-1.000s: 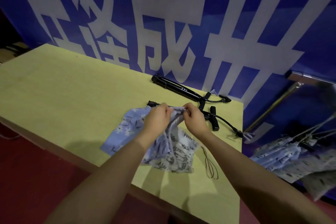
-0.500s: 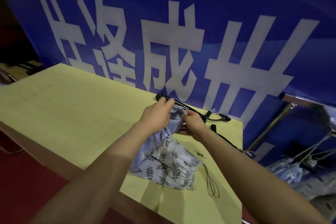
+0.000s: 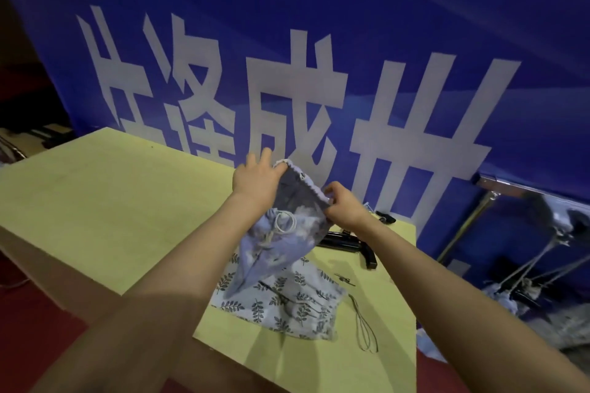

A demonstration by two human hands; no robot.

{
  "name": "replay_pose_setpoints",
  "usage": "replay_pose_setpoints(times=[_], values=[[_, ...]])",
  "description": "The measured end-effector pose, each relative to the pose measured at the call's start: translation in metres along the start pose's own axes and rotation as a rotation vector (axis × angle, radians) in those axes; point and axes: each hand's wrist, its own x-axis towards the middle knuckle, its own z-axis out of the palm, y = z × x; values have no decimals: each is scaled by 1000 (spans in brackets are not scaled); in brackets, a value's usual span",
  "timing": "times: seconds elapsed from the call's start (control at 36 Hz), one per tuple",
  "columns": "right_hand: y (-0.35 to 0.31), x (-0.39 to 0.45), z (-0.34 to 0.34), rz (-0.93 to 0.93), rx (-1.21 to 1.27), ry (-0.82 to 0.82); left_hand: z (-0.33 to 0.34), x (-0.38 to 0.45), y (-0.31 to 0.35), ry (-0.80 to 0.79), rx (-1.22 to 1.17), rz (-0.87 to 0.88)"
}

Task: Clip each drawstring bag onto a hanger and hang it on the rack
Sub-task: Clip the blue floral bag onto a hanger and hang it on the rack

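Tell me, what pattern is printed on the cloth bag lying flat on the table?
Dark leafy sprigs on a pale fabric bag, seen in the head view.

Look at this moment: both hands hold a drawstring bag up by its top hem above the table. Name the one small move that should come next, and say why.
Probably lower the lifted bag toward the black hangers lying just behind it on the table. The left hand and the right hand pinch the gathered hem spread between them, no clip is on it yet, and another leaf-print bag lies beneath.

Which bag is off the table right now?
The blue bag, held up by its top edge between both hands; the leaf-print bag lies flat on the table beneath it.
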Motion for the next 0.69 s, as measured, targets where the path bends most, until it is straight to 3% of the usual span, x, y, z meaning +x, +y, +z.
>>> replay_pose_setpoints(times=[0.14, 0.31, 0.39, 0.53, 0.58, 0.69], values=[[12, -4, 0, 116, -3, 123, 7, -3, 13, -99, -87, -1], [28, -12, 10, 40, 100, 33, 34, -9, 33, -62, -175, 89], [45, -14, 14, 46, 187, -9, 51, -9, 42, -119, -248, 136], [83, -8, 19, 159, 337, 102, 74, -4, 55, -234, -387, 42], [102, -5, 21, 209, 263, 134, 82, -2, 62, -244, -363, 9], [140, 1, 32, 253, 38, 30, 102, 2, 76, -289, -249, -22]])
